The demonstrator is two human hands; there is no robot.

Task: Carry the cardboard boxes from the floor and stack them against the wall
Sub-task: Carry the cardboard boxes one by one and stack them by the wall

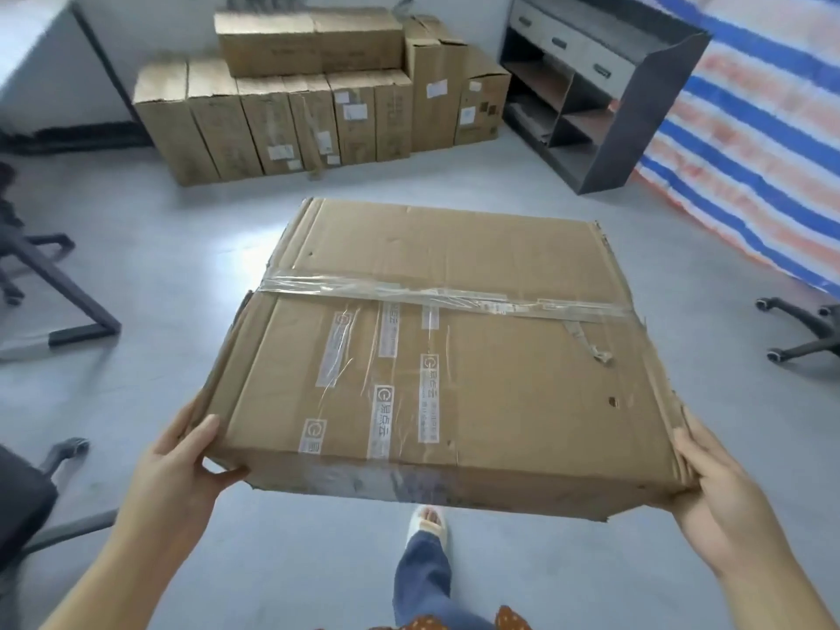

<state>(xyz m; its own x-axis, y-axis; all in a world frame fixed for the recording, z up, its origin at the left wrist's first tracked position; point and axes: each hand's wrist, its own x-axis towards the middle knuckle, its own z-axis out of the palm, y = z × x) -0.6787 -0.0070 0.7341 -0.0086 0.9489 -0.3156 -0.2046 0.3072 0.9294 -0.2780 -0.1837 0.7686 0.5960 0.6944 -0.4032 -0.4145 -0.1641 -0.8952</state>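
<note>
At the centre of the frame a wide, flat box (436, 356) is held level above the grey floor (182, 266), taped shut across its top with clear tape (436, 296) and bearing several white printed strips. What is inside cannot be seen. The left hand (182, 461) grips the near left corner, thumb on the top face and fingers curled under the edge. The right hand (713, 484) clamps the near right corner, fingers wrapped along the torn side. Below the box, at lower centre, a leg in jeans (422, 579) and a white slipper (427, 522) show.

Across the upper middle of the frame stacked boxes (291, 120) stand against the wall (136, 20): a row of tall upright ones, all closed, with one long box (309, 40) lying on top of them, and two more upright boxes at the right end. To their right, at upper right, stands a dark shelf unit (636, 111) with three drawers and open compartments; their contents are too dim to tell. A striped tarp (772, 143) covers the right edge. Chair bases (804, 329) show at right and lower left, and a dark metal frame (59, 288) at left.
</note>
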